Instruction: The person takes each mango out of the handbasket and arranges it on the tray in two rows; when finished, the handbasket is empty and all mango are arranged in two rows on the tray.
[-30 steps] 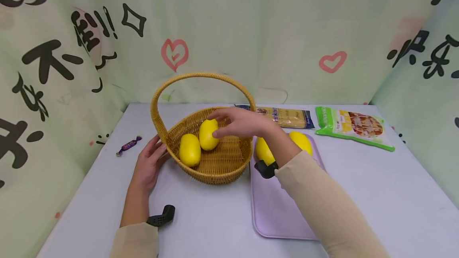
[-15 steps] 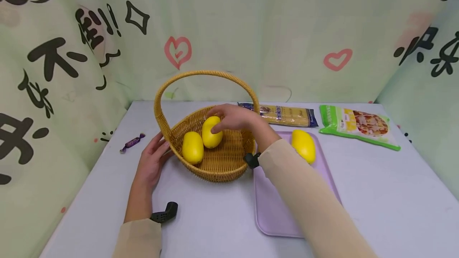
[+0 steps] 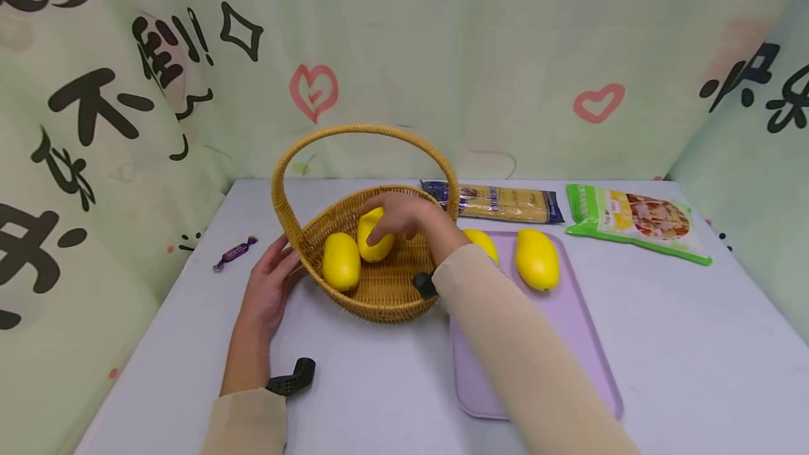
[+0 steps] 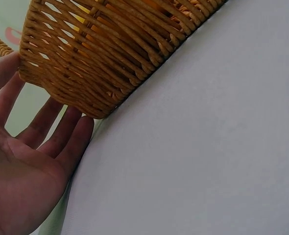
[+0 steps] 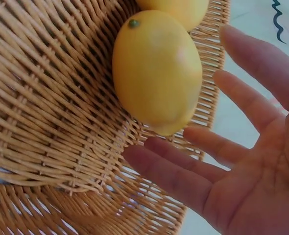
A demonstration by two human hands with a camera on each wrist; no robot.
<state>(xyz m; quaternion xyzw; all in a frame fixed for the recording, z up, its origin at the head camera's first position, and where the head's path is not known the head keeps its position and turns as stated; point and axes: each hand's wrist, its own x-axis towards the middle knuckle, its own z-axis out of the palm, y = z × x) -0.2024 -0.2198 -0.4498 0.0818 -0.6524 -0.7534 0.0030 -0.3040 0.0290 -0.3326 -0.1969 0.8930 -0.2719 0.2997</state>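
Two yellow mangoes lie in the brown wicker basket [image 3: 395, 293]. The front one [image 3: 341, 262] rests at the left wall; the other [image 3: 374, 236] sits just behind it, partly covered by my right hand [image 3: 404, 220]. In the right wrist view that hand's fingers [image 5: 171, 176] are spread beside a mango [image 5: 156, 73], palm bare, gripping nothing. My left hand [image 3: 268, 283] is at the basket's left side. Seen from the left wrist, its fingertips touch the woven wall [image 4: 100, 58], the fingers [image 4: 68, 132] fairly straight and the thumb near the rim.
A lilac tray [image 3: 537, 364] right of the basket bears two more mangoes [image 3: 537, 260], one partly behind my sleeve. Behind stand a spaghetti packet [image 3: 512, 203] and a green-edged food bag [image 3: 638, 223]. A purple wrapped candy [image 3: 235, 253] lies left. The arched handle [image 3: 363, 130] rises over the basket.
My right forearm has swung left, and the hand has shifted slightly over the rear mango, which stays in the basket. My left hand has stayed against the basket.
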